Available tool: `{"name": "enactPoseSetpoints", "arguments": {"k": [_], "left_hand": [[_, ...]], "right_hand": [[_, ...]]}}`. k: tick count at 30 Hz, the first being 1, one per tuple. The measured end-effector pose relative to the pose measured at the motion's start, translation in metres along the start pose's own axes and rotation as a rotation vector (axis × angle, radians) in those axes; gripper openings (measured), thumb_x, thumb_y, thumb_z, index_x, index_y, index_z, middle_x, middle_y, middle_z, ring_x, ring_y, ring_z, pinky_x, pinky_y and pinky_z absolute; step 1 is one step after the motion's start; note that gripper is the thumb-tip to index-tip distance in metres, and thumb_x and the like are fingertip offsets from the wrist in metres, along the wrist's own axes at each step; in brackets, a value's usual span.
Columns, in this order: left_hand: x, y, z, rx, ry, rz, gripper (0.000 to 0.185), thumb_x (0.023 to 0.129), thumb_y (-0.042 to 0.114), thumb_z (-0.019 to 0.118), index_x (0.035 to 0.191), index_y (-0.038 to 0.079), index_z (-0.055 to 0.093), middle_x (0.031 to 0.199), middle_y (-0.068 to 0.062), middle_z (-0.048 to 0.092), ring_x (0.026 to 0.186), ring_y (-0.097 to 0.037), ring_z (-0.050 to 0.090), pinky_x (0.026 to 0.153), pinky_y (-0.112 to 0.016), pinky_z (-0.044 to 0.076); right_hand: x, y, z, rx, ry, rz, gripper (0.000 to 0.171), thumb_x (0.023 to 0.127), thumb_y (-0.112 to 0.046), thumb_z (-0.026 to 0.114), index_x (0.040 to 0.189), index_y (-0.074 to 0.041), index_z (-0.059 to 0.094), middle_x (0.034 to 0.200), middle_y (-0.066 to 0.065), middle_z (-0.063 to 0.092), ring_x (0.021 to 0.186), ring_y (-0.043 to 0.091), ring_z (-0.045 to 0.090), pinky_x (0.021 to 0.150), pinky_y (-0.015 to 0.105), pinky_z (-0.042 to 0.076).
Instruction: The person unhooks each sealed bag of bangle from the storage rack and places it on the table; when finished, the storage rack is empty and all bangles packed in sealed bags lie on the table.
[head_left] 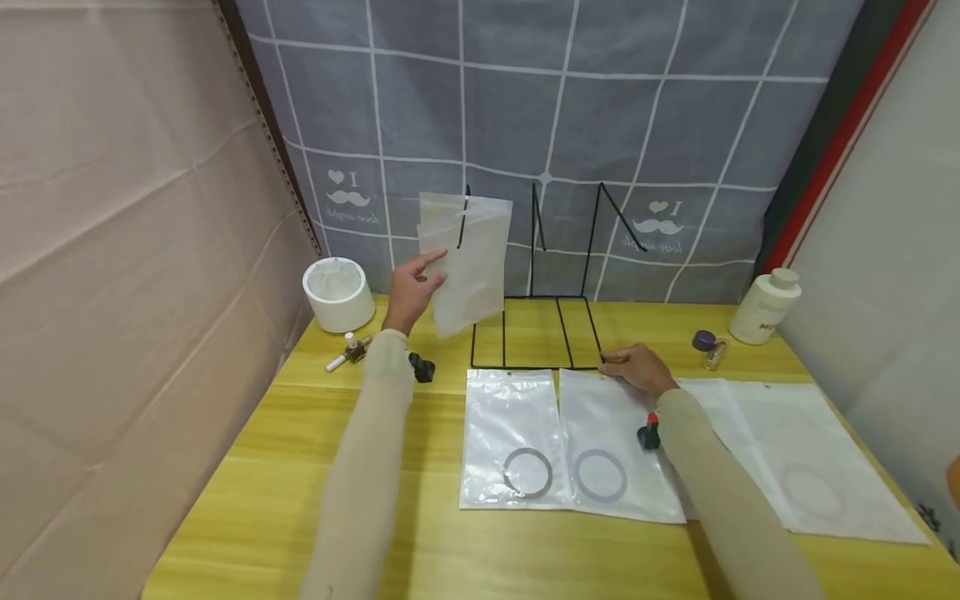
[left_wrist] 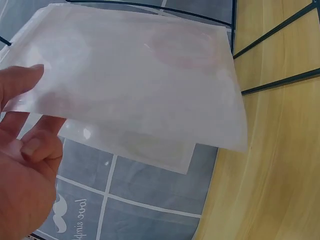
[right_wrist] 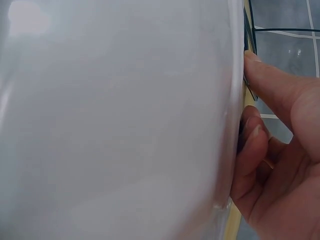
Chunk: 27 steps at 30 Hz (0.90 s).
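Observation:
A black wire rack (head_left: 540,367) stands toward the back of the table, with hooks at its top. White zip bags (head_left: 476,262) hang at its left hook, one overlapping another. My left hand (head_left: 413,287) holds the side edge of these bags, thumb in front (left_wrist: 22,82) and fingers behind. At the base's front right corner, my right hand (head_left: 637,367) pinches the black wire; in the right wrist view a pale bag fills most of the picture beside the fingers (right_wrist: 252,155). Two flat zip bags (head_left: 517,417), each showing a ring, lie in front of the rack.
More white bags (head_left: 817,450) lie at the right. A white bottle (head_left: 765,307), a purple cap (head_left: 703,340) and a small glass vial (head_left: 716,355) are at the back right. A white roll (head_left: 339,294) and a small valve-like piece (head_left: 350,352) sit at the left.

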<state>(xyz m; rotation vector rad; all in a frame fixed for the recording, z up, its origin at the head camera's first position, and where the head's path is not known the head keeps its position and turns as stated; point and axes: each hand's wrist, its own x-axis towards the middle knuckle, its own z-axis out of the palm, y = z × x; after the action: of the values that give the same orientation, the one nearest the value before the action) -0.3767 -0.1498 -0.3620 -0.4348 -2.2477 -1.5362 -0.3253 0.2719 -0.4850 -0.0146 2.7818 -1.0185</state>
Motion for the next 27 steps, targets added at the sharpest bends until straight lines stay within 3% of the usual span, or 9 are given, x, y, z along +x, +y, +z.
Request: {"name": "enactPoseSetpoints", "arguments": {"k": [7,13,17,20,24,27], "left_hand": [[-0.007,-0.001,0.003,-0.008,0.063,-0.014,0.039,0.093,0.004,0.07,0.13,0.017,0.071,0.14,-0.004,0.063,0.131,-0.02,0.055,0.099,-0.042,0.05],[-0.019,-0.003,-0.001,-0.035,0.056,-0.011,0.038,0.095,0.004,0.068,0.131,0.016,0.07,0.138,-0.004,0.064,0.101,-0.025,0.068,0.077,-0.032,0.056],[-0.03,-0.003,-0.004,-0.044,0.054,-0.01,0.037,0.095,0.005,0.068,0.13,0.016,0.07,0.137,-0.003,0.064,0.091,-0.019,0.068,0.073,-0.024,0.054],[-0.038,-0.001,-0.006,-0.039,0.06,0.011,0.036,0.095,0.004,0.068,0.129,0.014,0.071,0.135,-0.005,0.066,0.076,-0.013,0.061,0.065,-0.019,0.049],[-0.047,0.002,-0.009,-0.038,0.072,0.042,0.035,0.094,0.003,0.07,0.126,0.014,0.073,0.13,-0.005,0.069,0.053,-0.008,0.039,0.051,-0.019,0.038],[-0.054,0.005,-0.01,-0.052,0.071,0.053,0.034,0.093,0.003,0.07,0.125,0.013,0.073,0.127,-0.007,0.07,0.046,-0.004,0.027,0.046,-0.019,0.031]], "right_hand": [[0.0,-0.001,0.002,0.017,0.0,0.025,0.059,0.092,-0.045,0.073,0.141,-0.016,0.06,0.146,0.02,0.053,0.138,0.046,0.042,0.111,0.065,0.033],[-0.002,-0.003,0.003,0.026,0.009,0.039,0.057,0.092,-0.043,0.073,0.14,-0.016,0.061,0.144,0.02,0.054,0.138,0.046,0.043,0.112,0.064,0.033],[0.0,-0.003,0.004,0.028,0.005,0.054,0.058,0.091,-0.044,0.074,0.141,-0.017,0.06,0.145,0.02,0.053,0.138,0.046,0.043,0.111,0.064,0.034],[0.0,-0.002,0.005,0.026,0.006,0.061,0.059,0.091,-0.045,0.074,0.141,-0.017,0.06,0.145,0.02,0.054,0.137,0.046,0.044,0.111,0.064,0.034],[0.0,-0.002,0.005,0.018,0.013,0.053,0.059,0.091,-0.045,0.074,0.14,-0.016,0.06,0.144,0.02,0.054,0.136,0.046,0.045,0.11,0.064,0.035],[-0.001,0.0,0.004,0.015,0.012,0.044,0.059,0.091,-0.046,0.073,0.141,-0.017,0.06,0.145,0.02,0.054,0.136,0.045,0.046,0.11,0.064,0.035]]}}
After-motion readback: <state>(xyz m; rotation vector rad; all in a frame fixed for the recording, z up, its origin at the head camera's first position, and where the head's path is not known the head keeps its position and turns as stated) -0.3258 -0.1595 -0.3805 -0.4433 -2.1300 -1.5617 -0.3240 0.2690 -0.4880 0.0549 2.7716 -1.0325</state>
